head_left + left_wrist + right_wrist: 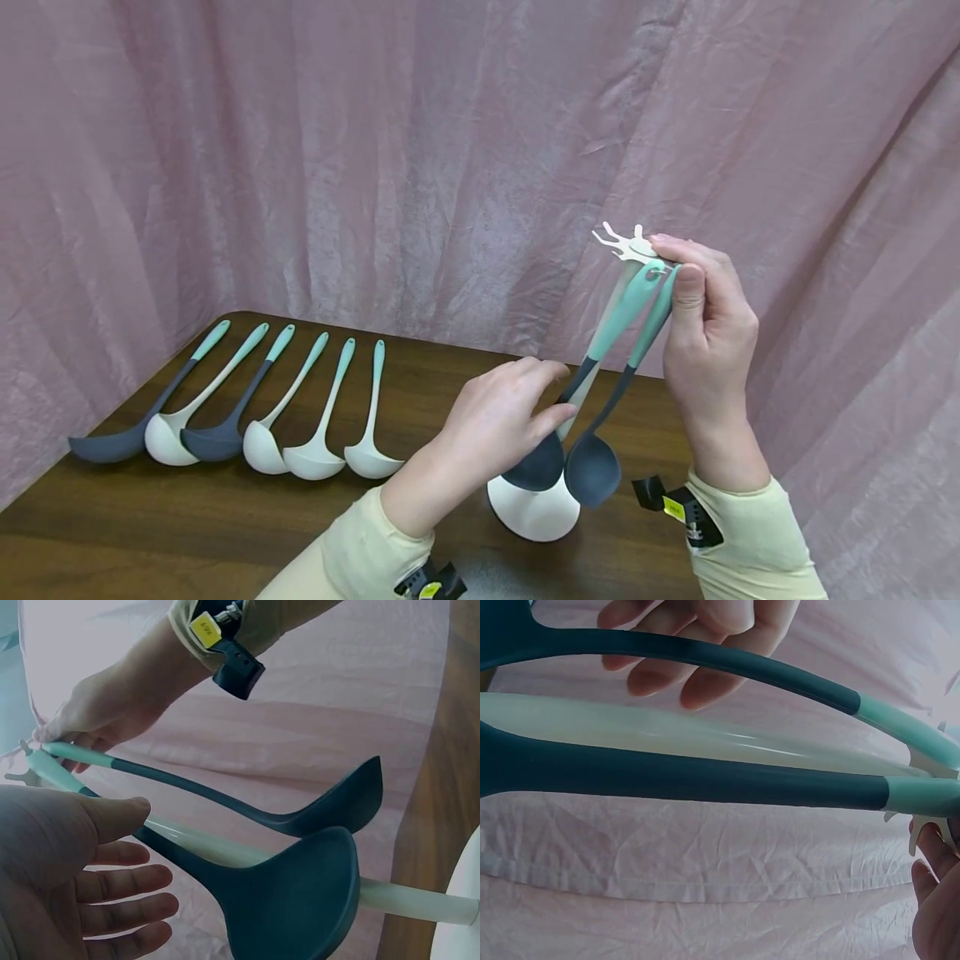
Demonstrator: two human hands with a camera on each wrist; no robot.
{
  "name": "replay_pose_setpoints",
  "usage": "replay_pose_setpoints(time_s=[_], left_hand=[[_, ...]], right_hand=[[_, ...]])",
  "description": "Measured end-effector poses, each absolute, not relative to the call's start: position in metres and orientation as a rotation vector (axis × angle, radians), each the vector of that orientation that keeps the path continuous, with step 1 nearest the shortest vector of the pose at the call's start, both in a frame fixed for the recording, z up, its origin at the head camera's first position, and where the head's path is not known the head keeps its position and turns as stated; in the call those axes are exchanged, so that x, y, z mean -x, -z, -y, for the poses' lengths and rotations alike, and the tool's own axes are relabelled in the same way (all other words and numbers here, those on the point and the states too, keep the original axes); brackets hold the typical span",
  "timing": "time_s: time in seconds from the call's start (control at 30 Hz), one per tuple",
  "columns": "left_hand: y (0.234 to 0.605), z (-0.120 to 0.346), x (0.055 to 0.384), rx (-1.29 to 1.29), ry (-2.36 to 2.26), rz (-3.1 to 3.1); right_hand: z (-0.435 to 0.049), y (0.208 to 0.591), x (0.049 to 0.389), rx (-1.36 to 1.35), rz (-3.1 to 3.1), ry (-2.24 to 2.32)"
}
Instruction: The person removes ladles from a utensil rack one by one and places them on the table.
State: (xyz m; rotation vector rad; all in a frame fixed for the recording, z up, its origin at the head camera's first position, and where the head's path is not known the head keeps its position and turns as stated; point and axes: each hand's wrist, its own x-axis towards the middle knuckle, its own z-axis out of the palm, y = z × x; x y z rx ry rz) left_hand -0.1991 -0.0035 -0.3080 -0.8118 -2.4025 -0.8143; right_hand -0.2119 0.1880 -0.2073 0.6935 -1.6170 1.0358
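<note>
A white utensil stand (534, 518) has a round base, a slanting pole and a crown of hooks on top. Two dark-grey ladles with mint handles are at its crown. My right hand (708, 325) pinches the handle end of the right-hand ladle (594, 471) beside the hooks. The other ladle (632, 302) hangs from a hook by the hole in its handle. Near that ladle's shaft is my left hand (502, 408); in the left wrist view its fingers (127, 883) are spread loosely and grip nothing. Whether its thumb touches the shaft, I cannot tell.
On the left of the brown wooden table (225, 525), several ladles lie in a row, handles pointing away. Some are dark grey, like the leftmost ladle (112, 446); others are white, like the rightmost one (371, 458). A pink curtain (375, 167) hangs behind the table.
</note>
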Motion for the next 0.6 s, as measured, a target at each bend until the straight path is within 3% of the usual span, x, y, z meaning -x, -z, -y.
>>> replay_pose_setpoints(time_s=[0.6], left_hand=[[0.3122, -0.0014, 0.2031, 0.839, 0.808, 2.434]], right_hand=[[-0.1858, 0.2085, 0.211, -0.658, 1.622, -1.005]])
